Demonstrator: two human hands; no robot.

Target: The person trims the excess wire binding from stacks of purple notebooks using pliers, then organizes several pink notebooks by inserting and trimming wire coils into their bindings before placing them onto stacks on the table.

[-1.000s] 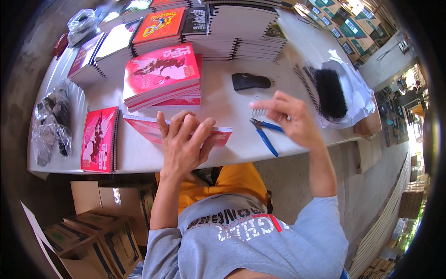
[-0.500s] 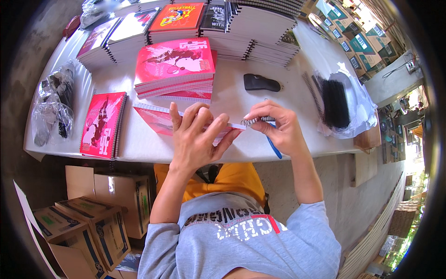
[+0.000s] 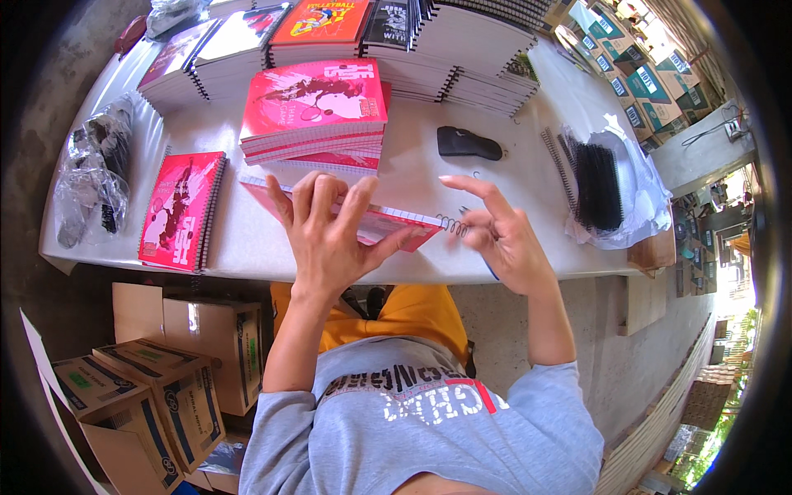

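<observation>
My left hand (image 3: 323, 227) grips a pink notebook (image 3: 396, 228), tilted with its punched edge up, fingers over that edge and thumb on the cover. A dark wire coil (image 3: 453, 225) sticks out from the notebook's right corner. Beside the coil is my right hand (image 3: 505, 239), index finger stretched out and the other fingers curled, slightly blurred. A blue-handled tool (image 3: 492, 270) sits in that hand, mostly hidden by it; a dark tip shows past the fingers. Just beyond the notebook is a stack of pink notebooks (image 3: 313, 103).
A bound pink notebook (image 3: 181, 210) and a plastic bag (image 3: 95, 177) lie left. Notebook stacks (image 3: 470, 74) line the back. A black case (image 3: 469, 143) and a pile of black coils (image 3: 596, 186) lie right. Cardboard boxes (image 3: 165, 388) stand below the table's left side.
My right hand has let go of the coil, moved slightly down and stretched out its index finger. More coil now shows beyond the notebook's corner. My left hand still grips the notebook, shifted slightly left.
</observation>
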